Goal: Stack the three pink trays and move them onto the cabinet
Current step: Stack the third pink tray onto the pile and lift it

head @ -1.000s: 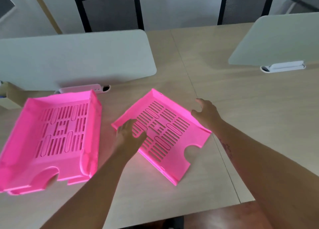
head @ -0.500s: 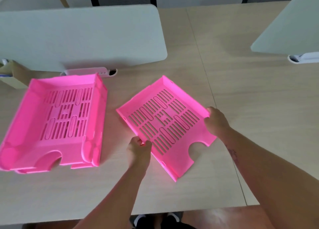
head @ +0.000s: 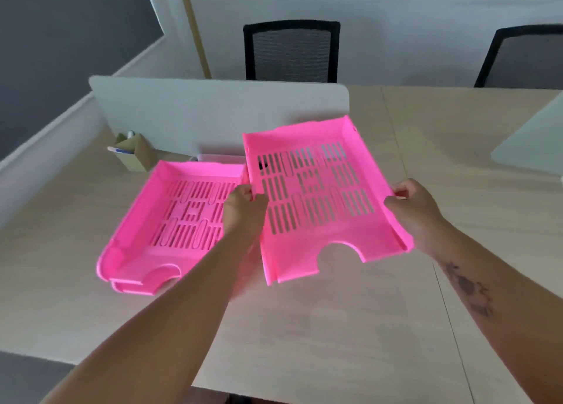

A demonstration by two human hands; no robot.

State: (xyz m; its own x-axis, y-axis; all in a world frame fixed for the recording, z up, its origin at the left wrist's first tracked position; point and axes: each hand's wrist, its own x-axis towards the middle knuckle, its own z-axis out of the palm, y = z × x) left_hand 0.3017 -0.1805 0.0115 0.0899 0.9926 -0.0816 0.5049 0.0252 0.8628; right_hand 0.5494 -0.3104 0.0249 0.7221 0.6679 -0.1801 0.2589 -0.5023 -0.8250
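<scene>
Lifted off the desk since half a second ago, the single pink tray now hangs in the air, tilted with its far edge up. The left hand clamps its 9 o'clock wall and the right hand pinches the 3 o'clock rim. At 9 o'clock of it, just beside its left wall, two nested pink trays rest on the desk. A white divider stands at 12 o'clock, a cardboard box at 10 o'clock, and two black chairs beyond.
</scene>
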